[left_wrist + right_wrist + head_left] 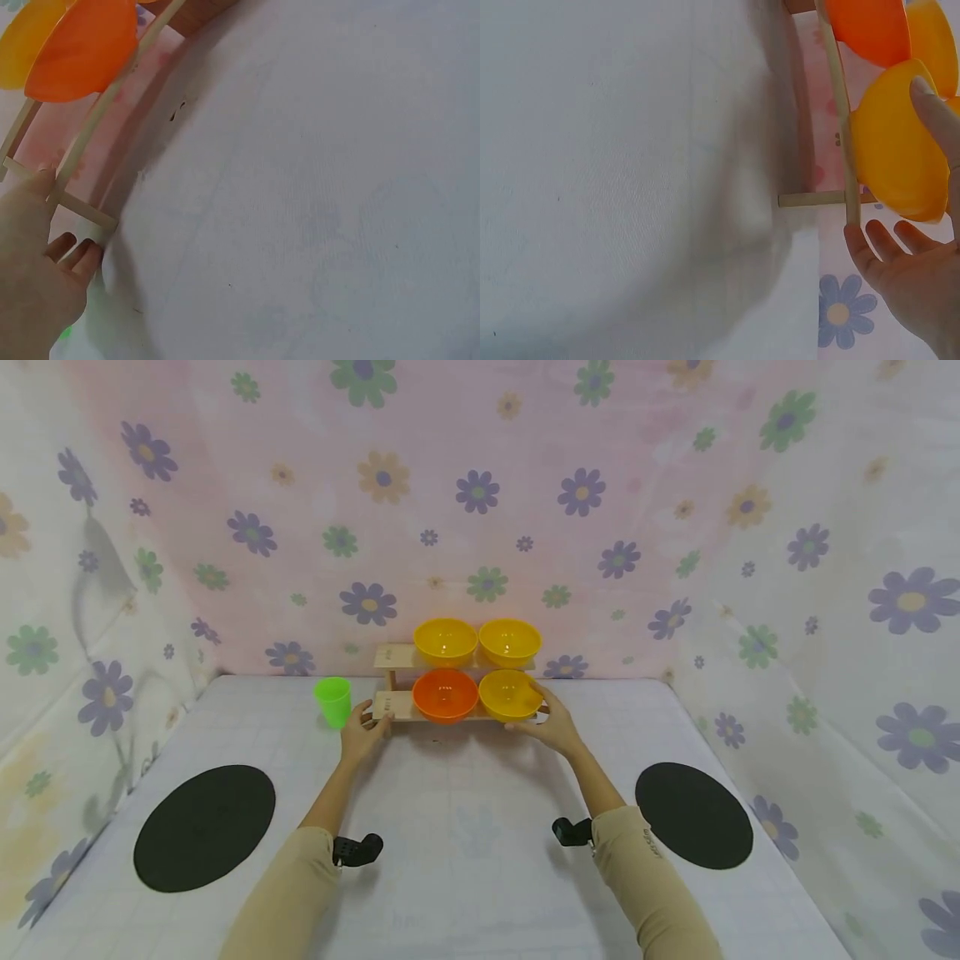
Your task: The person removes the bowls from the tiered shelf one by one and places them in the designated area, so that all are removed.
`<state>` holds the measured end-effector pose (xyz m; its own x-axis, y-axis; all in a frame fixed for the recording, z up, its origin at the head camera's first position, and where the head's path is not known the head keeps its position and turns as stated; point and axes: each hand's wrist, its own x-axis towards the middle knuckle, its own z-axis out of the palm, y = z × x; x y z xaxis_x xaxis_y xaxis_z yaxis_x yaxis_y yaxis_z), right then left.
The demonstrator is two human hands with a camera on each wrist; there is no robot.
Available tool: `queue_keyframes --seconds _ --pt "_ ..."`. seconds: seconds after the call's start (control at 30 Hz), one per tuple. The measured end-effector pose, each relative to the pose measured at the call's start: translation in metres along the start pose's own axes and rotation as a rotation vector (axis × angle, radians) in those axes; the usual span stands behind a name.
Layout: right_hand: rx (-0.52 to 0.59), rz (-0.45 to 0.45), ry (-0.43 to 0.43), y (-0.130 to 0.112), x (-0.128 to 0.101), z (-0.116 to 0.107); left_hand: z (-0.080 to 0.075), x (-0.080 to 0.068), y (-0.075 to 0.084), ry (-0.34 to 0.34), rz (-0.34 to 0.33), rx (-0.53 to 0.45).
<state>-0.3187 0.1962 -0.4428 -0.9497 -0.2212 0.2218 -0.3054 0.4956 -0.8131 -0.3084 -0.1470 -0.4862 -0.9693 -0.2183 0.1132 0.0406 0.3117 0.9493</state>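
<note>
Beside the left hand [361,737] and wooden rack [394,705], a green cup [333,700].

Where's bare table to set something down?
Widest: white table between the forearms, in front of the wooden two-tier rack. Smaller: between green cup and left black mat; between right hand and right black mat. Crowded: the rack, with one orange bowl, three yellow bowls, and left hand at its end.

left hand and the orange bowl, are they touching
Apart. The head view shows a bare strip of the lower wooden shelf between the left hand and the orange bowl.
</note>
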Motion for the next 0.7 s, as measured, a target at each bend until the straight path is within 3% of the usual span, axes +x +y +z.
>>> queue_keyframes --seconds 0.23,0.33,0.7 --pt "0.052 0.030 0.009 -0.002 0.003 0.006 0.004 0.007 0.001 0.003 -0.085 -0.028" --pt "0.078 0.056 -0.005 -0.014 0.001 0.005 0.005 0.007 0.005 0.000 -0.111 -0.072" --pt "0.074 0.089 0.021 -0.003 0.007 0.007 0.007 0.010 0.002 -0.037 -0.083 -0.146"
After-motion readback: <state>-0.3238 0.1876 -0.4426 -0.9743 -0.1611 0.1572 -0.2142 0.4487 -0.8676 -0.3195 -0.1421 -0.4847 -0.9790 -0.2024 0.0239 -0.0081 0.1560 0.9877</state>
